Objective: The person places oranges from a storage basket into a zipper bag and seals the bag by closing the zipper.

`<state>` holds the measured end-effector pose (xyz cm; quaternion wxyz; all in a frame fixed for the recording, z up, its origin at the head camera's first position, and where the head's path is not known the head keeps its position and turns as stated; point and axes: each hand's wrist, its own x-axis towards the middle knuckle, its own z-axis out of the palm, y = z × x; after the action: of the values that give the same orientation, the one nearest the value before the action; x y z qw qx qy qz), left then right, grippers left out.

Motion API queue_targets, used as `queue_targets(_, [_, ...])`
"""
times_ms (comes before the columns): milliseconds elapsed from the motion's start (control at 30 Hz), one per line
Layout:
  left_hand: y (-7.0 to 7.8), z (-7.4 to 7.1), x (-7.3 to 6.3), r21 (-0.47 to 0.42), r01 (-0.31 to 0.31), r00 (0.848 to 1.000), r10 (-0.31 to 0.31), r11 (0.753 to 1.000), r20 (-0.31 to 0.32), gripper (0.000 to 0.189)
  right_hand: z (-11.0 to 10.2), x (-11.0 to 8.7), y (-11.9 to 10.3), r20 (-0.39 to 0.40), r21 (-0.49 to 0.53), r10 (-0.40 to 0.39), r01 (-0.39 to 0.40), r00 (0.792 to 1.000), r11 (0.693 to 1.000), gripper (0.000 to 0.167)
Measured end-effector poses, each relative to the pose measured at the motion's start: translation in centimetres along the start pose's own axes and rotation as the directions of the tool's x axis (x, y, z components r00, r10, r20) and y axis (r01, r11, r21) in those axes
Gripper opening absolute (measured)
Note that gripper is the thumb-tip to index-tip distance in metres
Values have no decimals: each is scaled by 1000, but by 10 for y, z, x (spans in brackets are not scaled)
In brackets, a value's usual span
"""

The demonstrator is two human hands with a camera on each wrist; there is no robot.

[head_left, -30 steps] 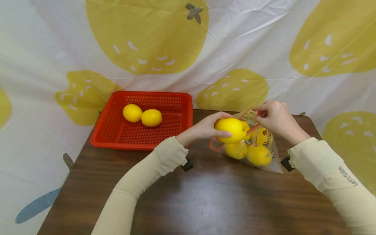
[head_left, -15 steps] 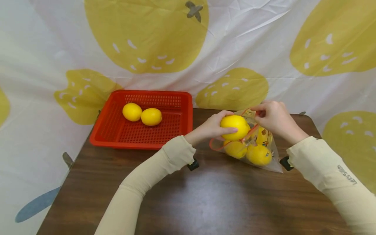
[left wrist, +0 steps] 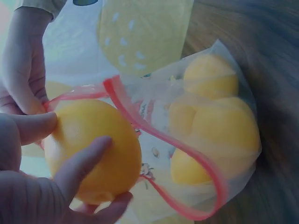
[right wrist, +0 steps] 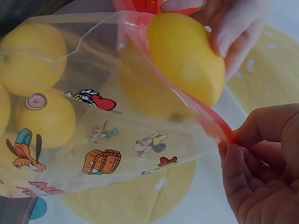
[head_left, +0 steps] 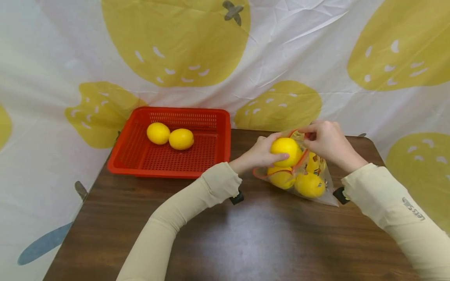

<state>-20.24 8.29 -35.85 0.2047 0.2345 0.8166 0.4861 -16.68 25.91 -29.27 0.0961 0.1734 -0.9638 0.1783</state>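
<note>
Left hand (head_left: pixel 261 153): I grip a yellow oval fruit (head_left: pixel 284 151).
Right hand (head_left: pixel 328 141): beside my left, I pinch a clear, red-rimmed plastic bag (right wrist: pixel 96 140).
Bag mouth (left wrist: pixel 180 148): best held wide.

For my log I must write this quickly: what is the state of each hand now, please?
Left hand: closed around a yellow fruit.
Right hand: closed, pinching the red rim of the clear bag.
</note>
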Motion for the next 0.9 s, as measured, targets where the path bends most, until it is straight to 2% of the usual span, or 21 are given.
queue_targets(33, [0,0,0,-9,-2,1000,2,1000,0,69,0,0,0,2,4,4,-4,1000,1000,26])
queue_targets(100, [2,1,0,-121,1,1000,1,993,16,68,0,1,0,6,9,16,-16,1000,1000,26])
queue_targets(200, [5,1,-1,-300,23,999,-10,954,46,66,-2,1,-1,13,14,35,-35,999,999,26])
queue_targets(267, [8,-2,-3,-352,19,998,3,936,62,63,-4,2,1,11,16,42,-43,999,999,26])
queue_targets(433, [10,-25,-10,-150,-94,995,99,984,30,53,-8,0,6,-29,-1,39,-39,999,999,25])
queue_targets(567, [5,-54,-14,57,-139,990,141,989,-26,51,-9,-1,11,-44,-13,30,-30,999,999,25])
queue_targets(633, [1,-69,-16,190,-134,988,147,973,-57,55,-9,0,12,-40,-10,24,-24,999,1000,25])
queue_targets(733, [-8,-92,-17,361,-85,986,130,929,-101,64,-9,-1,12,-42,-9,25,-25,999,1000,25])
queue_targets(800, [-15,-105,-18,428,-41,986,104,903,-127,68,-9,-1,12,-40,-6,28,-28,999,1000,25])
queue_targets(900, [-28,-124,-17,442,34,984,49,896,-174,72,-9,-2,11,-43,-6,38,-38,998,999,25])
